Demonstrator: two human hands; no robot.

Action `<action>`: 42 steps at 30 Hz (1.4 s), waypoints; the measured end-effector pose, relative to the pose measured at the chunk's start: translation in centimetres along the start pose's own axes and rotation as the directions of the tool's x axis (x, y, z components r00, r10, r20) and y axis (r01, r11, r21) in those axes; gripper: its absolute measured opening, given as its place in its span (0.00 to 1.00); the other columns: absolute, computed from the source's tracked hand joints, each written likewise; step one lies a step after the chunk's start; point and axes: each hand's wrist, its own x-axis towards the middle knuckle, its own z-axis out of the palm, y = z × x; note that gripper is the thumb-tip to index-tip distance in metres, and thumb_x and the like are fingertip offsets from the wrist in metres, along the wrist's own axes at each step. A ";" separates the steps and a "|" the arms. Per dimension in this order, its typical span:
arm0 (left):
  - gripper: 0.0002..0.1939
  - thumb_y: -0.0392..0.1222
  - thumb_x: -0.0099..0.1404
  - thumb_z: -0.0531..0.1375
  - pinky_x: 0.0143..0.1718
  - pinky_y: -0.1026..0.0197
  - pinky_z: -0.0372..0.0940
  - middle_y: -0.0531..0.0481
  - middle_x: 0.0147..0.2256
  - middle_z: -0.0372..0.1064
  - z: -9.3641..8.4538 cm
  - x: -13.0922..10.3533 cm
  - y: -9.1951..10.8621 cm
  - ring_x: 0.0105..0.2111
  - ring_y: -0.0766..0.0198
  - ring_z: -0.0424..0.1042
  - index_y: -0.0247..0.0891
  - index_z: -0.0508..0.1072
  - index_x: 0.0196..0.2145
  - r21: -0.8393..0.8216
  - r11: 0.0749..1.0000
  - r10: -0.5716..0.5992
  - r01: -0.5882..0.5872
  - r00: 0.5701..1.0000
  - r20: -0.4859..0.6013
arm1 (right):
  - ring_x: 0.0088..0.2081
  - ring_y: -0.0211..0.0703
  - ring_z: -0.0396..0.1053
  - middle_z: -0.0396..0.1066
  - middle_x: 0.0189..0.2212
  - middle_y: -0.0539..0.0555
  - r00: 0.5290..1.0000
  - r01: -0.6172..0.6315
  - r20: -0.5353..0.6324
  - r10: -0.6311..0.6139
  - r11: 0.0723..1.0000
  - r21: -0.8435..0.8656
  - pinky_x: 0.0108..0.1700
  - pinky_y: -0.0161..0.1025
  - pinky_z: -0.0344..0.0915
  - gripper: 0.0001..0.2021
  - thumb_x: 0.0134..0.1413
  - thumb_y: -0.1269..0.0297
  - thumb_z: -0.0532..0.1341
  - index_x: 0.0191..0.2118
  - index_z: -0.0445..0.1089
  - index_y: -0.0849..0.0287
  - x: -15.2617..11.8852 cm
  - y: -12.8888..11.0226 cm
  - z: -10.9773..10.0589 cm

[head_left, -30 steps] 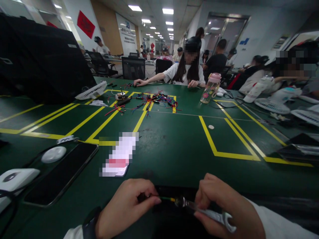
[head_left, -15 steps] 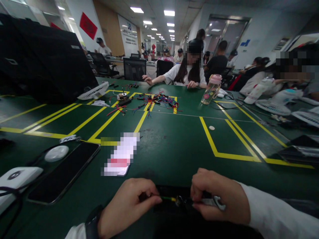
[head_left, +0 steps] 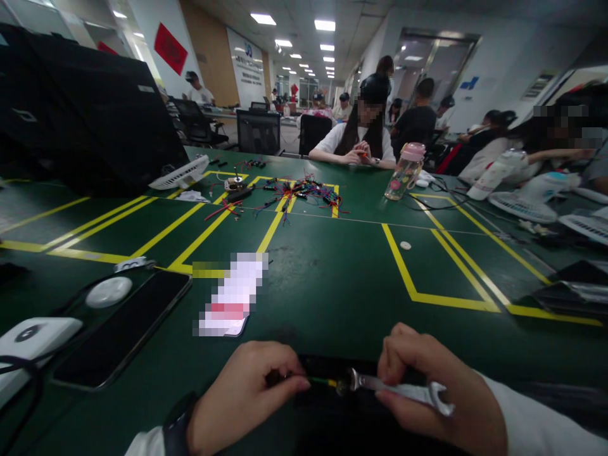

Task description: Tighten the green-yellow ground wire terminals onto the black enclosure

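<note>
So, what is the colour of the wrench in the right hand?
The wrench is silver, best seen in the head view.

Green table (head_left: 342,272) with wires (head_left: 311,190), bottle (head_left: 403,177), phones (head_left: 126,329)

Clearances about the bright-screened rectangular phone (head_left: 232,294), my landmark. To the landmark's right I see open, flat green tabletop (head_left: 332,272), where passage is possible. Beyond it, slightly right, a tangled heap of thin red, blue and black wires (head_left: 311,189) bars my way; beyond and farther right stands a transparent, pink-lidded bottle (head_left: 405,174). Leftward lies a black-screened rectangular phone (head_left: 126,329); on the near side, the bare left hand (head_left: 249,392).
</note>
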 end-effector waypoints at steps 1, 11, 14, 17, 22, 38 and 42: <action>0.08 0.43 0.68 0.62 0.30 0.67 0.57 0.56 0.28 0.72 0.0 0.0 0.0 0.29 0.67 0.70 0.39 0.76 0.31 -0.001 1.000 0.001 -0.001 1.000 0.002 | 0.31 0.44 0.63 0.67 0.28 0.50 0.999 -0.003 -0.032 0.003 1.000 0.001 0.33 0.40 0.60 0.07 0.51 0.74 0.60 0.29 0.61 0.56 -0.4 -0.1 0.5; 0.08 0.42 0.68 0.62 0.30 0.67 0.56 0.57 0.28 0.72 -0.1 0.0 0.0 0.28 0.68 0.69 0.39 0.76 0.31 0.005 1.000 0.015 -0.015 1.000 0.004 | 0.28 0.40 0.61 0.66 0.25 0.46 0.986 0.100 -0.133 -0.104 0.994 -0.036 0.37 0.41 0.55 0.09 0.48 0.74 0.59 0.27 0.57 0.55 -1.1 0.5 2.6; 0.08 0.42 0.68 0.62 0.30 0.67 0.56 0.57 0.28 0.72 0.0 0.1 -0.1 0.29 0.68 0.70 0.39 0.75 0.30 0.006 1.000 0.014 -0.014 1.000 0.011 | 0.28 0.39 0.62 0.67 0.26 0.46 0.984 0.138 -0.114 -0.140 0.990 -0.026 0.39 0.43 0.55 0.08 0.49 0.75 0.59 0.28 0.58 0.56 -1.0 0.6 2.6; 0.09 0.42 0.68 0.62 0.29 0.67 0.56 0.57 0.28 0.72 0.1 0.1 -0.2 0.28 0.68 0.70 0.39 0.75 0.30 0.008 1.000 0.010 -0.010 1.000 0.012 | 0.30 0.39 0.64 0.68 0.27 0.46 0.987 0.159 -0.038 -0.159 0.987 0.003 0.40 0.42 0.57 0.10 0.49 0.76 0.61 0.29 0.60 0.56 -0.5 0.7 1.7; 0.09 0.42 0.68 0.62 0.29 0.67 0.56 0.57 0.27 0.71 0.1 0.0 -0.2 0.27 0.68 0.69 0.39 0.75 0.30 0.012 1.000 0.012 -0.013 1.000 0.009 | 0.29 0.39 0.68 0.71 0.25 0.48 0.967 0.200 0.145 -0.208 0.977 0.068 0.38 0.40 0.60 0.08 0.49 0.72 0.66 0.27 0.66 0.57 2.1 1.4 -0.5; 0.09 0.43 0.68 0.62 0.29 0.66 0.56 0.57 0.27 0.72 0.2 0.2 -0.3 0.28 0.68 0.70 0.39 0.75 0.29 0.021 1.000 0.008 -0.008 1.000 0.007 | 0.32 0.44 0.64 0.68 0.28 0.50 0.999 0.049 0.011 -0.050 0.998 0.026 0.32 0.39 0.60 0.11 0.47 0.74 0.67 0.29 0.63 0.57 0.3 1.2 0.1; 0.09 0.43 0.68 0.62 0.29 0.66 0.56 0.57 0.27 0.72 0.1 0.0 -0.2 0.27 0.67 0.70 0.40 0.75 0.29 0.023 1.000 0.005 -0.005 1.000 0.002 | 0.30 0.39 0.63 0.66 0.27 0.45 0.995 0.090 -0.049 -0.091 0.996 -0.016 0.43 0.45 0.58 0.13 0.46 0.78 0.64 0.29 0.60 0.56 -0.7 0.7 1.7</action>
